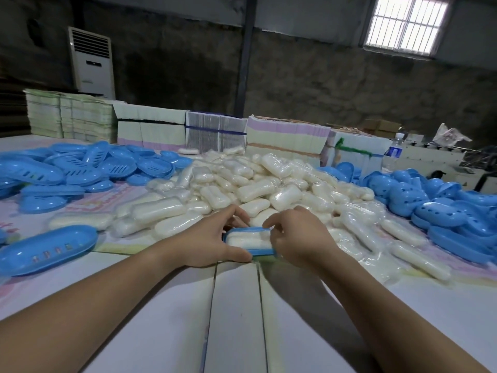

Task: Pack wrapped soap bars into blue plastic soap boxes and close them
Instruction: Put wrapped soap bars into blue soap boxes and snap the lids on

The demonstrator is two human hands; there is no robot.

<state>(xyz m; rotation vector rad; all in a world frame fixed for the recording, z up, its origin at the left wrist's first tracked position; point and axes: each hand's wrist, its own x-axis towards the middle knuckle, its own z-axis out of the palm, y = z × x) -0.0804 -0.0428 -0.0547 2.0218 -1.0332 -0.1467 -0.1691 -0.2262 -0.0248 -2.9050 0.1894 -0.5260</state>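
Soap box base (262,251) w/ wrapped bar (248,239) lying inside, long axis L-R just in front of soap pile (255,184); left hand (212,243) grips box's left end, right hand (293,235) pinches its right rim, both equally near, lid not yet on.

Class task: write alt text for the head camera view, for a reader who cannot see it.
Two bare hands, left hand and right hand, hold an open blue soap box with a wrapped soap bar in it, on a white table. Behind lies a heap of wrapped soap bars, with blue box halves piled on both sides.
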